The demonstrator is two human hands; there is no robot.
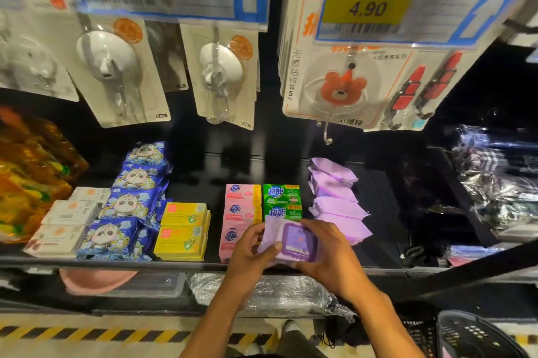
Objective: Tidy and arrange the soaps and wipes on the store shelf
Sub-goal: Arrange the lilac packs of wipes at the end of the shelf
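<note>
Your L hand (pixel 252 247) & R hand (pixel 330 255) both grip purple wipes pack (pixel 298 239); front pink soap (pixel 229 238) half hidden, labels blurry.

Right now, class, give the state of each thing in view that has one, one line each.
Purple plastic wipes pack with hard lid: lid shut, held in both hands.
Left hand: grips the pack's left end.
Right hand: grips the pack's right side.
Row of purple wipes packs: lying flat, lined front to back.
</note>
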